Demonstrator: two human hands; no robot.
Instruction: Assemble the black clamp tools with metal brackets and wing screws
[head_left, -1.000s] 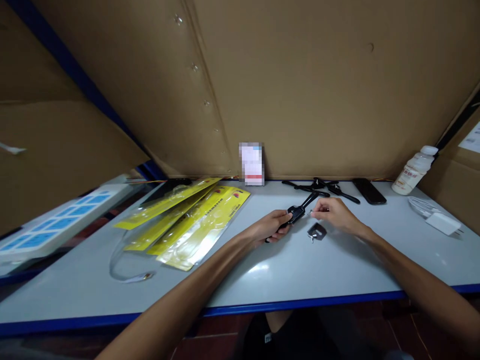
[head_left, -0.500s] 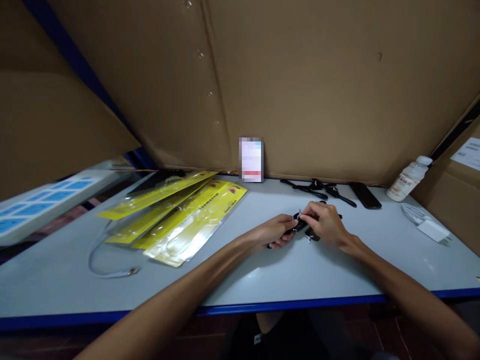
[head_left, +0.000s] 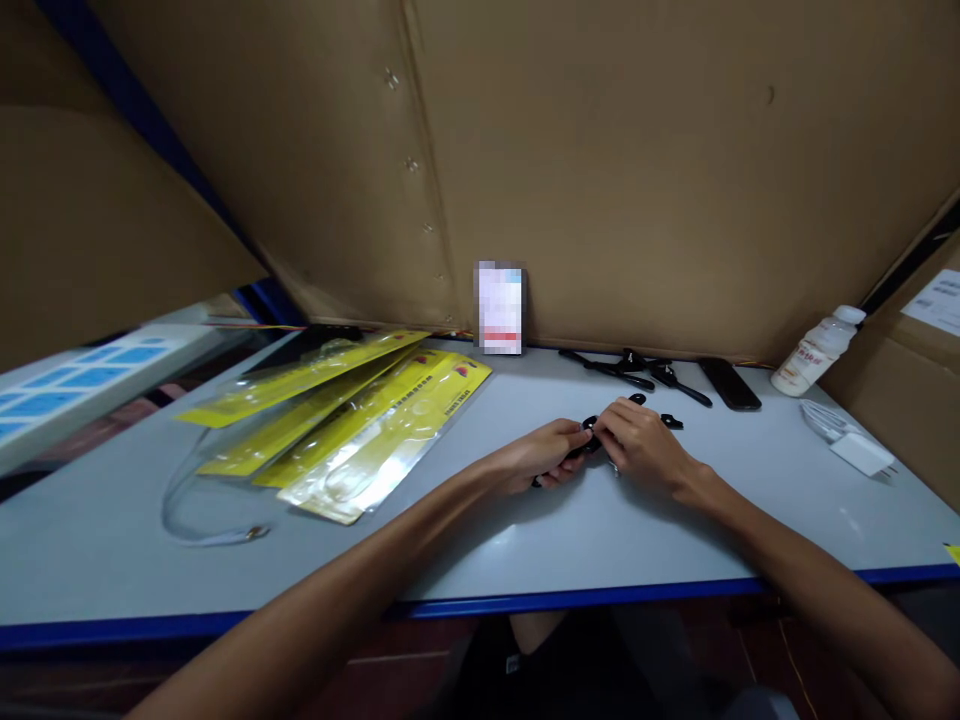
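The left hand (head_left: pixel 551 455) is closed around a black tool (head_left: pixel 589 437), thumb laid along the top and fingers curled beneath. The right hand (head_left: pixel 641 440) meets it from the other side, back of the hand upward, fingers bent and tips drawn together at the tool's middle; whether they pinch a small part there cannot be told, as the knuckles cover it. The tool is held low over the front half of the pale table (head_left: pixel 487 560), its far end showing past the right fingers. Both forearms reach in from the lower corners and converge, the hands nearly touching. A small silvery piece (head_left: pixel 616 468) shows just below the right hand.

One second ago the right hand was apart from the tool, pinching a small silvery part, and a dark plate lay in plain sight on the table; now that hand is at the tool and mostly hides the spot. Compared with half a second ago, the hands have hardly shifted.

Beyond the hands, more black tools (head_left: pixel 634 370) lie toward the back edge, with a dark phone (head_left: pixel 729 384) beside them. Farther right are a bottle (head_left: pixel 814 355) and a white charger (head_left: pixel 862 453). On the left, yellow packages (head_left: pixel 375 430) overlap in a fan, near a pale cable (head_left: pixel 202 543).
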